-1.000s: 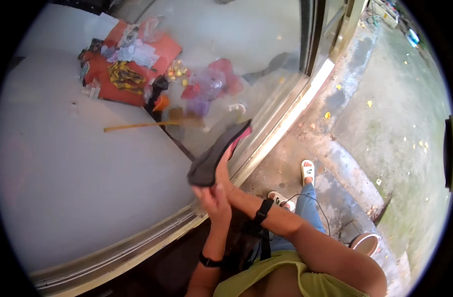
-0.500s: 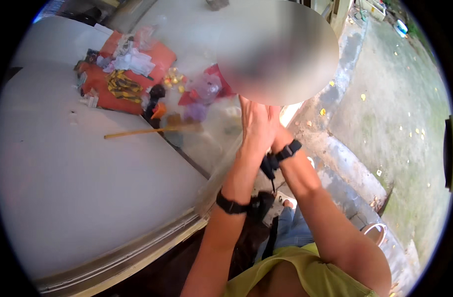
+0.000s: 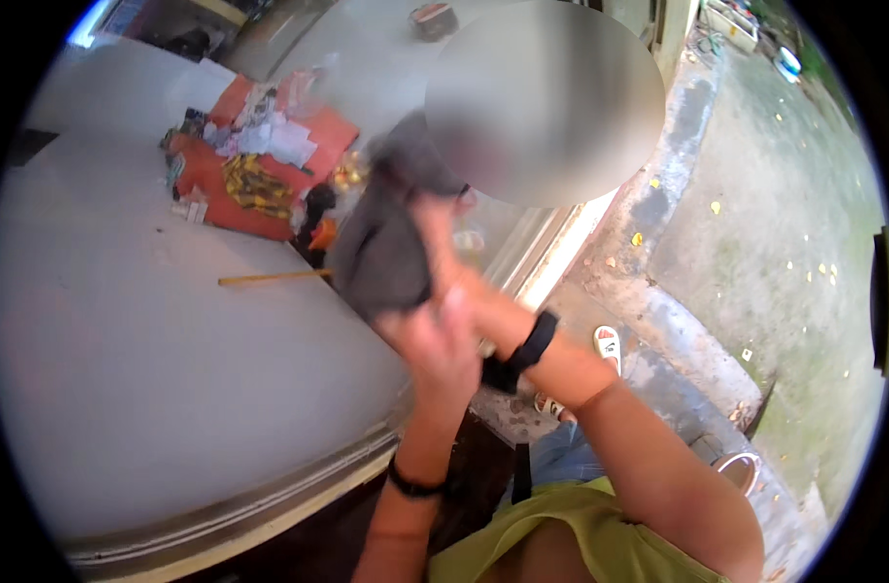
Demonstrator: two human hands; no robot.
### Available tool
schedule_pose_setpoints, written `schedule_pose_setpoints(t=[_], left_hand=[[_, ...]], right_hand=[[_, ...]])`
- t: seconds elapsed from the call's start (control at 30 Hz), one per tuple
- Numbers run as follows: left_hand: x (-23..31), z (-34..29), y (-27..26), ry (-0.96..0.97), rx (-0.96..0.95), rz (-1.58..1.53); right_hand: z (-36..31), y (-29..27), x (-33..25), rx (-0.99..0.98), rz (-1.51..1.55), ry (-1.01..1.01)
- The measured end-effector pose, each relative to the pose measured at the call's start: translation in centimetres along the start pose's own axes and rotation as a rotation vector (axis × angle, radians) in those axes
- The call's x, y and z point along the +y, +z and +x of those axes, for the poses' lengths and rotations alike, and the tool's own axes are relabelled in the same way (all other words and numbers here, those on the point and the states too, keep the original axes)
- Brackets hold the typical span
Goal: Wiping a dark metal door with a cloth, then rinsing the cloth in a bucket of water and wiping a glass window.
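A dark grey piece of cloth (image 3: 381, 257), loosely bunched and smeared by motion, hangs in front of me at the middle of the view. My left hand (image 3: 435, 345) is closed at its lower edge. Higher up, my right hand (image 3: 443, 238) reaches across and grips its right side. Motion blurs the fingers of both hands. Part of the cloth's upper end is lost behind a blurred oval patch. Each wrist wears a black band.
Behind the cloth, a red-orange mat (image 3: 202, 185) carries crumpled cloths and a yellow-black checked piece (image 3: 255, 185). A wooden stick (image 3: 270, 278) lies on the pale floor (image 3: 172, 389). Window-like framing (image 3: 551, 253) borders a concrete yard (image 3: 755, 214). A bucket (image 3: 741, 471) stands at right.
Both hands have come down and left from behind the blurred patch. The grey cloth has come into view with them. My left hand is now lower and apart from the right.
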State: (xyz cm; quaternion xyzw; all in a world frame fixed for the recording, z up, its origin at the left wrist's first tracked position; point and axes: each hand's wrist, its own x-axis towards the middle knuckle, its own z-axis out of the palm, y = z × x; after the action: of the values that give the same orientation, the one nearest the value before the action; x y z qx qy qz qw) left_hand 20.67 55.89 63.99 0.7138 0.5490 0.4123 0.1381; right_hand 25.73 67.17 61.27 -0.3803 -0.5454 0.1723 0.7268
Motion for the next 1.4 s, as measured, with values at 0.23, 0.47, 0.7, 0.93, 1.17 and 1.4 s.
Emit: schedule_pose_setpoints(t=[0.23, 0.47, 0.7, 0.93, 1.17, 1.4], left_hand=[[4.7, 9.0, 7.6, 0.206, 0.002, -0.182], [-1.2, -0.2, -6.1, 0.212, 0.206, -0.151], [-9.4, -14.6, -13.4, -0.424, 0.484, -0.265], [-12.5, -17.2, -21.3, -0.661, 0.987, -0.397], [-10.8, -11.0, -23.8, -0.136, 1.030, -0.269], [-4.0, -3.9, -31.1, -0.103, 1.071, 0.246]], right_hand=[[2.1, -7.7, 4.9, -0.002, 0.712, 0.292], [-1.8, 4.3, -3.6, 0.149, -0.143, -0.175], [-20.3, 12.0, -8.0, -0.880, 0.242, 0.174], [-26.3, 19.7, -15.1, -0.914, -0.067, -0.690], [-17.9, 20.1, -21.3, -0.461, 0.346, -0.546], [-9.4, 22.1, -27.1, -0.297, -0.111, -0.857]])
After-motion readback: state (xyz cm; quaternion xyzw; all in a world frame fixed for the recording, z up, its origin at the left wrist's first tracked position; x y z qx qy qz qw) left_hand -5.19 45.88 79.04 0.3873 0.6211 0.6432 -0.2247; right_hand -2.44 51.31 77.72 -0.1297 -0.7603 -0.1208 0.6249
